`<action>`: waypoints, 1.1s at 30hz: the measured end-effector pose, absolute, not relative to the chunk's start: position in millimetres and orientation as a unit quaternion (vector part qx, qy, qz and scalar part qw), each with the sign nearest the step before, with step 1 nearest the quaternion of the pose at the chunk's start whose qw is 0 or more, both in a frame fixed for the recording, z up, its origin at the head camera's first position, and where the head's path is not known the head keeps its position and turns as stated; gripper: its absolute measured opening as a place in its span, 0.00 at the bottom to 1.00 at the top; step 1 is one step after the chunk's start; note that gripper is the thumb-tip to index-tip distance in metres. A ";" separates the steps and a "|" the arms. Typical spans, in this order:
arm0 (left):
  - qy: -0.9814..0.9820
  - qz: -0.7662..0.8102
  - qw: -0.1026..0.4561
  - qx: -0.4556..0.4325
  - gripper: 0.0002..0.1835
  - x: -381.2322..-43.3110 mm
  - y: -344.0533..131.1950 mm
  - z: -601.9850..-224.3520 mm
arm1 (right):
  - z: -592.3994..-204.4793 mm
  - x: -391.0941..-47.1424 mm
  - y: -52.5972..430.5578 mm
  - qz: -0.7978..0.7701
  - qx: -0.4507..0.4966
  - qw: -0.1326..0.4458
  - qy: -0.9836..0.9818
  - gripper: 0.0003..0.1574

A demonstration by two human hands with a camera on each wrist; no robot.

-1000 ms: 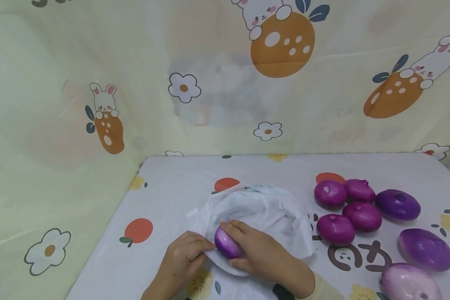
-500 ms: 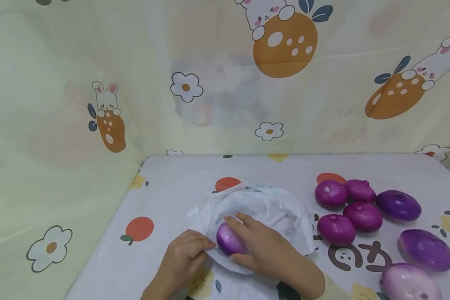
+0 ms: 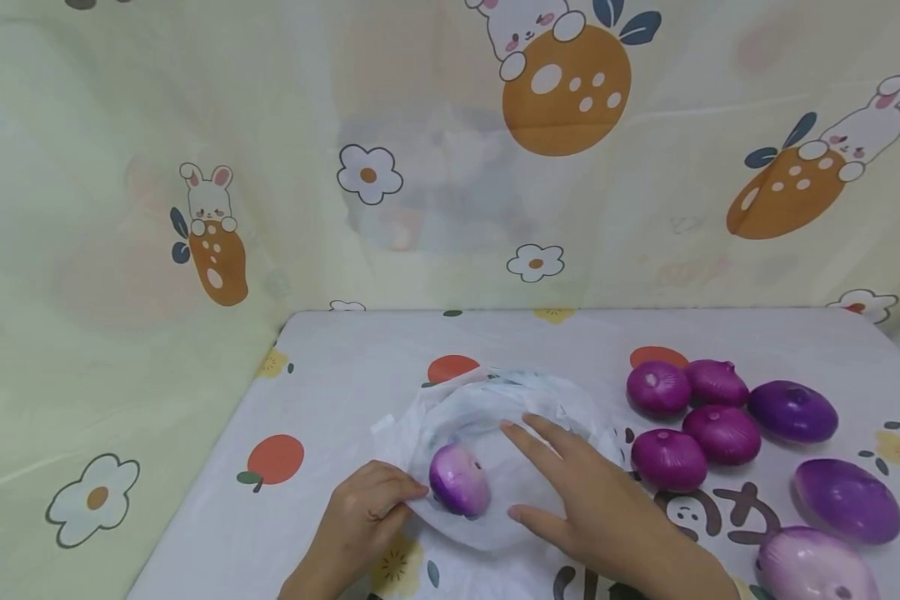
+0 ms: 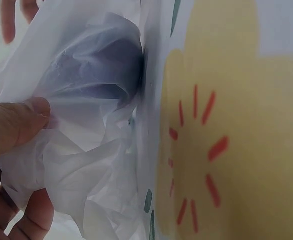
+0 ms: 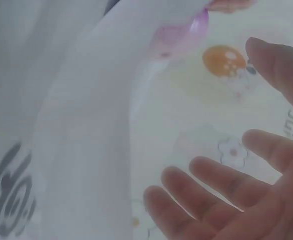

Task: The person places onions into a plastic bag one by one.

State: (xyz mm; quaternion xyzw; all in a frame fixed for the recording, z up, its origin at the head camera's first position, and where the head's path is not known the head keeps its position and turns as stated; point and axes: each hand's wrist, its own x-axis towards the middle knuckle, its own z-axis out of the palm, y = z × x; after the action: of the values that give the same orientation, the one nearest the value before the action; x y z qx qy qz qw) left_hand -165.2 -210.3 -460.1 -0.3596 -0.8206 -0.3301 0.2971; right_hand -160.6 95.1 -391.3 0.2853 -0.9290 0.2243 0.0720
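A purple-and-white onion (image 3: 459, 481) lies inside the opened white plastic bag (image 3: 495, 533), near its left rim. My left hand (image 3: 362, 510) pinches the bag's edge just left of that onion. In the left wrist view the thumb (image 4: 21, 125) presses the thin plastic (image 4: 81, 160), and the onion shows dark through it. Over the bag's right side my right hand (image 3: 592, 508) is spread, apart from the onion and holding nothing. The right wrist view shows the fingers of this hand (image 5: 226, 190) stretched out, with the onion (image 5: 179, 40) partly behind the bag.
Several purple onions, such as a magenta one (image 3: 669, 460) and a dark one (image 3: 793, 412), sit in a group on the right of the patterned tablecloth (image 3: 330, 375). A paler onion (image 3: 817, 562) lies at the near right. A printed curtain (image 3: 435, 208) hangs behind the table.
My right hand has let go of the onion and moved right, leaving it in the bag. The left hand keeps its pinch on the bag's edge.
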 end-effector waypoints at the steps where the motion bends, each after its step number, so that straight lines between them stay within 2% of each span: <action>1: -0.821 -0.330 0.298 -0.359 0.18 -165.1 -210.1 -460.2 | -389.8 -159.2 99.4 0.222 0.281 0.076 -0.931 0.54; 9: -0.823 -0.324 0.302 -0.355 0.19 -162.2 -210.6 -460.8 | -392.5 -146.2 138.8 0.211 0.233 0.115 -0.942 0.53; 15: -0.822 -0.325 0.304 -0.356 0.19 -158.8 -212.6 -461.2 | -408.5 -139.5 164.4 0.215 0.219 0.181 -0.934 0.57; 23: -0.816 -0.333 0.304 -0.362 0.19 -158.3 -214.5 -459.0 | -423.2 -134.8 191.9 0.214 0.187 0.196 -0.939 0.58; 25: -0.815 -0.332 0.305 -0.363 0.19 -158.7 -215.3 -458.2 | -425.9 -134.2 199.5 0.219 0.171 0.183 -0.943 0.56; 31: -0.813 -0.330 0.311 -0.365 0.19 -159.7 -216.9 -455.8 | -425.4 -134.0 230.2 0.178 0.073 0.075 -0.978 0.57; 33: -0.812 -0.332 0.311 -0.366 0.19 -159.9 -217.0 -455.3 | -426.4 -135.0 242.0 0.164 0.054 0.067 -0.983 0.58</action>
State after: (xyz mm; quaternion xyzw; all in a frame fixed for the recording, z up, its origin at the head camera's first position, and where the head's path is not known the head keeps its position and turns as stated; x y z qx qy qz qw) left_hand -159.9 -217.0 -455.3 -0.3655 -0.8122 -0.3320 0.3107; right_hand -135.0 242.0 -426.4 0.0544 -0.9827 0.1639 0.0669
